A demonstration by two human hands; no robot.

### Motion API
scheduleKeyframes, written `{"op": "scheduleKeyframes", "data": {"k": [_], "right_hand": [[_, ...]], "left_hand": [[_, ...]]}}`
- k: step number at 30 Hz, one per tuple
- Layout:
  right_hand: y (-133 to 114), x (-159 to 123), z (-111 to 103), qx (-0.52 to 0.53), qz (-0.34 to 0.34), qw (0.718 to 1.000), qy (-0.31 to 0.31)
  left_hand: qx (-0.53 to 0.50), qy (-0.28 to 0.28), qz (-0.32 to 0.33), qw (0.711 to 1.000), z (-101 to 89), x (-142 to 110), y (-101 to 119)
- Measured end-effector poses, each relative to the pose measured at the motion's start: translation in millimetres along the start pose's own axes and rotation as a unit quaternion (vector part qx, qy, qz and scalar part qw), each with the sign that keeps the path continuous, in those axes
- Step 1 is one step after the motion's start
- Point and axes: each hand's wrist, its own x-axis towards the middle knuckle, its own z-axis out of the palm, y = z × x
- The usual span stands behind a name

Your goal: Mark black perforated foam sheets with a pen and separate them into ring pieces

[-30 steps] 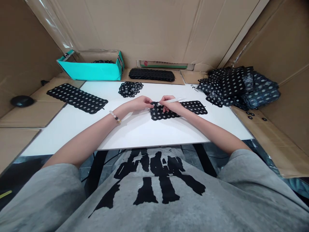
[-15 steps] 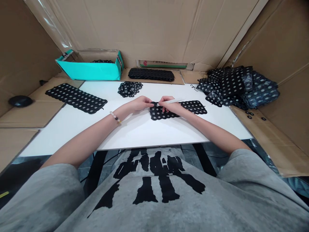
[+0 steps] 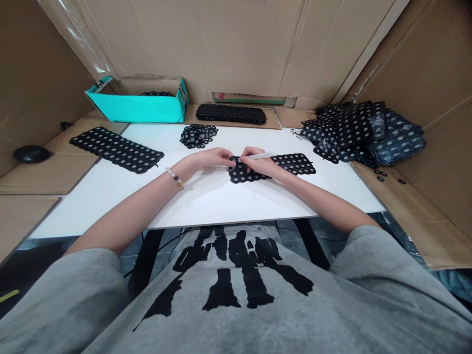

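Note:
A black panel of joined rings with pale round centres (image 3: 297,163) lies flat on the white table (image 3: 206,201). At its upper left corner, my left hand (image 3: 214,158) pinches the edge between thumb and fingertips. Held like a pen in my right hand (image 3: 257,162) is a slim white pen-shaped tool (image 3: 262,155). Its tip points at that same corner, close to my left fingertips; the tip itself is too small to make out. My right hand and forearm cover the middle of the panel.
Another ring panel (image 3: 116,149) lies at left, beside a heap of loose black rings (image 3: 198,136). Behind stand a turquoise box (image 3: 138,108) and a stack of black panels (image 3: 230,113). Piled panels (image 3: 359,125) fill the right back corner. A black mouse-shaped object (image 3: 32,154) sits far left.
Both hands have shifted very slightly at the panel's corner, and the white tool now lies a little flatter. My left hand keeps its pinch; the other things have stayed put.

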Motion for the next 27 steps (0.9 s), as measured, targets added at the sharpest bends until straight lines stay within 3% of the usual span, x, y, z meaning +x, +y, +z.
{"op": "scheduleKeyframes", "data": {"k": [6,11,18,27], "right_hand": [[6,4,-3,0.109,0.04,0.993,-0.032],[6,3,-4,0.088,0.039,0.995,-0.037],[5,2,-4,0.074,0.038,0.996,-0.038],[-4,-6,1,-0.033,-0.004,0.999,0.012]], "left_hand": [[0.059,0.011,0.027,0.998,0.4,1,-4],[0.024,-0.001,0.024,0.999,2.8,3,-7],[-0.026,0.026,-0.012,0.999,7.1,-1,-1],[-0.122,0.015,-0.018,0.992,9.8,2,-10]]}}
